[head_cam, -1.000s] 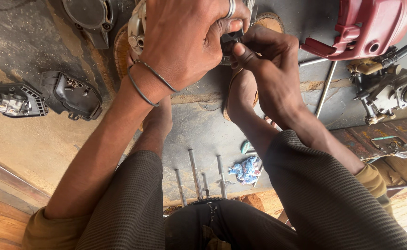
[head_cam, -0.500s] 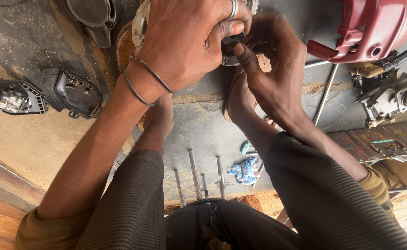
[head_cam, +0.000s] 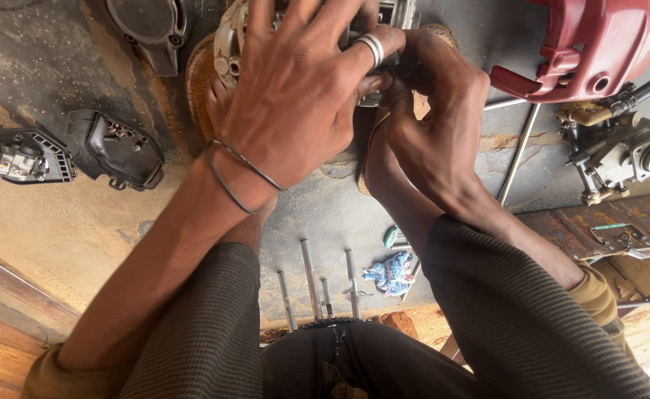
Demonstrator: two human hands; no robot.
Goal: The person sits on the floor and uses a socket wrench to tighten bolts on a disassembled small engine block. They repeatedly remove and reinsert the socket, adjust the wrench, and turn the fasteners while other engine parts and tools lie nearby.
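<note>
Since a second ago the view has slid slightly: the hands sit a little higher and closer, the left hand now spreads wider over the engine part, and the right hand has curled in tighter beneath the left fingers. The loose parts on the floor lie as they did.

At the floor's left edge lies a black casing [head_cam: 22, 154] with metal showing inside, and just beside it a black cover [head_cam: 114, 150]. Another dark cover [head_cam: 150, 26] lies at the top edge. Next comes the left hand [head_cam: 299, 96], thin bangles at its wrist and a ring on one finger, fingers splayed and pressing down on the engine part [head_cam: 230, 41], a pale metal piece at the top edge, mostly hidden under that hand. The part is held between both hands, directly below the left palm and just left of the right hand. The right hand [head_cam: 436, 118] is closed, its fingertips pinched against the part under the left hand's ringed finger; what it pinches cannot be made out.

Below the hands, near the person's lap, four bolts [head_cam: 317, 284] lie side by side, with a blue rag [head_cam: 391, 272] just right of them. A thin rod [head_cam: 518, 155] slants by the right forearm. In the top right corner is a red cover [head_cam: 598, 44], and below it a carburettor [head_cam: 624, 151] at the right edge.
</note>
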